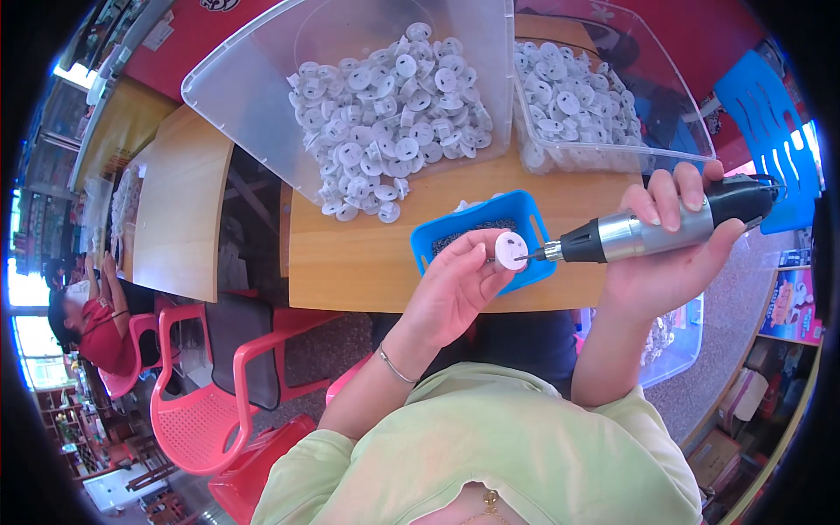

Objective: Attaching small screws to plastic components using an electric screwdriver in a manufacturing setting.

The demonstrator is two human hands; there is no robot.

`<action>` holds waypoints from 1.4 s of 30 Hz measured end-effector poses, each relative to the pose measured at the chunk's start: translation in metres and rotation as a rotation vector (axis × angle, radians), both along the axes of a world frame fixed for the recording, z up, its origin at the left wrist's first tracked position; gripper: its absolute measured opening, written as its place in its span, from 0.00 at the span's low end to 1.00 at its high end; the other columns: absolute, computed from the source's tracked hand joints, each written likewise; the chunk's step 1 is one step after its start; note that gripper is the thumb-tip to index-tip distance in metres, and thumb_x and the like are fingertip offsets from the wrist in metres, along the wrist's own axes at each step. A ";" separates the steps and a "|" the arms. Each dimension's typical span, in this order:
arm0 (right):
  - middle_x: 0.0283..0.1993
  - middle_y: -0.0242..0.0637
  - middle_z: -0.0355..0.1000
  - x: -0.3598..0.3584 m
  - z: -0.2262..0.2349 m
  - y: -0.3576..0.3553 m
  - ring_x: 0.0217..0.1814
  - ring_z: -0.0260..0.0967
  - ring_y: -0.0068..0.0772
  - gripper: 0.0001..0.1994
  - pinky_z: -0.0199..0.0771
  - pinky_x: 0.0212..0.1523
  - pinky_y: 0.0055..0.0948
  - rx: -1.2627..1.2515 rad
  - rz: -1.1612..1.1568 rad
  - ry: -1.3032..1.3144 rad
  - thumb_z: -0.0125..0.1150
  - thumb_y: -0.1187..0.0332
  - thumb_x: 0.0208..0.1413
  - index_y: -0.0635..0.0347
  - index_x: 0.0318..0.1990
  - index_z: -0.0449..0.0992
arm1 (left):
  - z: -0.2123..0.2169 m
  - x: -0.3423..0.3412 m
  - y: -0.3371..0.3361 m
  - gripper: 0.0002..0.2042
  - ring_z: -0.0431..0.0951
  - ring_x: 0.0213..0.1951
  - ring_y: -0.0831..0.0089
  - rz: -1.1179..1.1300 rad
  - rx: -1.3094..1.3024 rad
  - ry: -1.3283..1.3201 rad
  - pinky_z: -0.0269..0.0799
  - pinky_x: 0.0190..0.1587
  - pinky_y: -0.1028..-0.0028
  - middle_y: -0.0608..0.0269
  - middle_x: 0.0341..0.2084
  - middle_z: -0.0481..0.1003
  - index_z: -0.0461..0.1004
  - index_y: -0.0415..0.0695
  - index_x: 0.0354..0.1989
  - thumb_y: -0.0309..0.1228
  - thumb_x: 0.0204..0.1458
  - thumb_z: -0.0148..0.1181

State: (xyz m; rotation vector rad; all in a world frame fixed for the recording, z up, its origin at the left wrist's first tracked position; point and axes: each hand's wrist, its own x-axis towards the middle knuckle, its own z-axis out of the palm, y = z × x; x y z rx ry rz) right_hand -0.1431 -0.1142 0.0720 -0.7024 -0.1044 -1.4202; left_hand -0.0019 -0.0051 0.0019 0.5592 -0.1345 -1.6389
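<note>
Between the fingertips of my left hand is a small round white plastic part, its flat face turned to the right. My right hand is wrapped round an electric screwdriver with a silver body and black ends, held almost level. Its thin bit meets the face of the white part or ends right at it; I cannot tell whether a screw sits there. Just behind and under my left hand stands a blue plastic basket with many small dark pieces, which look like screws.
A tipped clear bin spills many white parts onto the wooden table. Another clear bin of them stands to its right. Pink chairs are at left, where another person sits at a second table.
</note>
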 end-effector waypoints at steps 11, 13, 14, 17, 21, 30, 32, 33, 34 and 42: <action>0.29 0.30 0.56 -0.006 0.004 -0.004 0.27 0.55 0.20 0.25 0.58 0.31 0.22 0.008 -0.066 0.021 0.59 0.56 0.43 0.59 0.44 0.57 | -0.003 0.001 0.003 0.10 0.69 0.42 0.76 0.035 -0.018 -0.165 0.65 0.48 0.76 0.64 0.37 0.69 0.66 0.40 0.41 0.25 0.49 0.50; 0.29 0.30 0.56 -0.005 0.003 -0.004 0.27 0.55 0.20 0.24 0.58 0.31 0.22 0.008 -0.068 0.027 0.59 0.56 0.44 0.59 0.44 0.58 | -0.001 0.002 0.002 0.10 0.69 0.42 0.76 0.029 -0.003 -0.160 0.66 0.47 0.77 0.64 0.37 0.70 0.66 0.40 0.41 0.25 0.49 0.50; 0.29 0.30 0.56 -0.004 0.003 -0.004 0.27 0.55 0.20 0.24 0.58 0.31 0.22 0.005 -0.067 0.034 0.59 0.56 0.44 0.59 0.44 0.58 | -0.001 0.003 0.003 0.10 0.70 0.42 0.76 0.024 0.011 -0.155 0.67 0.46 0.78 0.64 0.36 0.70 0.66 0.40 0.41 0.25 0.49 0.50; 0.29 0.30 0.56 -0.004 0.002 -0.003 0.28 0.55 0.20 0.24 0.57 0.31 0.22 -0.006 -0.061 0.044 0.58 0.56 0.44 0.59 0.44 0.58 | -0.003 0.004 0.004 0.11 0.71 0.39 0.77 0.025 -0.008 -0.115 0.70 0.41 0.82 0.63 0.36 0.70 0.66 0.40 0.42 0.26 0.50 0.49; 0.30 0.31 0.56 -0.003 0.002 -0.002 0.28 0.55 0.20 0.24 0.57 0.31 0.22 -0.022 -0.049 0.055 0.57 0.56 0.45 0.60 0.44 0.57 | -0.006 0.006 0.005 0.11 0.73 0.35 0.77 0.015 -0.043 -0.063 0.72 0.36 0.85 0.62 0.36 0.70 0.66 0.40 0.43 0.26 0.50 0.48; 0.30 0.31 0.56 -0.001 0.002 0.001 0.28 0.56 0.20 0.25 0.58 0.31 0.22 -0.038 -0.023 0.063 0.57 0.55 0.45 0.60 0.44 0.57 | 0.002 0.002 0.004 0.13 0.74 0.35 0.73 0.047 0.015 -0.044 0.74 0.35 0.84 0.55 0.35 0.70 0.62 0.36 0.46 0.24 0.51 0.45; 0.30 0.31 0.56 0.000 0.002 0.003 0.28 0.56 0.20 0.25 0.58 0.30 0.22 -0.030 -0.025 0.062 0.57 0.55 0.45 0.60 0.45 0.56 | 0.003 0.001 0.005 0.12 0.74 0.35 0.74 0.068 0.045 -0.046 0.73 0.35 0.84 0.56 0.35 0.70 0.64 0.36 0.44 0.23 0.50 0.46; 0.30 0.31 0.56 0.000 0.002 0.003 0.27 0.56 0.20 0.25 0.58 0.30 0.22 -0.024 -0.027 0.061 0.57 0.55 0.45 0.59 0.45 0.56 | 0.002 0.002 0.004 0.12 0.74 0.35 0.74 0.067 0.045 -0.046 0.73 0.35 0.84 0.56 0.35 0.70 0.64 0.36 0.44 0.23 0.50 0.46; 0.30 0.31 0.56 0.000 0.003 0.004 0.27 0.56 0.20 0.25 0.58 0.30 0.22 -0.023 -0.026 0.061 0.57 0.55 0.45 0.59 0.45 0.56 | 0.000 0.002 0.005 0.11 0.74 0.35 0.74 0.070 0.003 -0.053 0.73 0.36 0.84 0.56 0.35 0.70 0.64 0.36 0.43 0.22 0.50 0.47; 0.32 0.30 0.55 -0.002 -0.004 0.002 0.27 0.54 0.21 0.26 0.58 0.30 0.25 -0.105 -0.002 0.045 0.46 0.48 0.50 0.57 0.50 0.55 | -0.007 0.004 0.007 0.08 0.71 0.38 0.79 0.032 -0.086 -0.104 0.69 0.41 0.82 0.63 0.36 0.70 0.67 0.40 0.39 0.24 0.49 0.49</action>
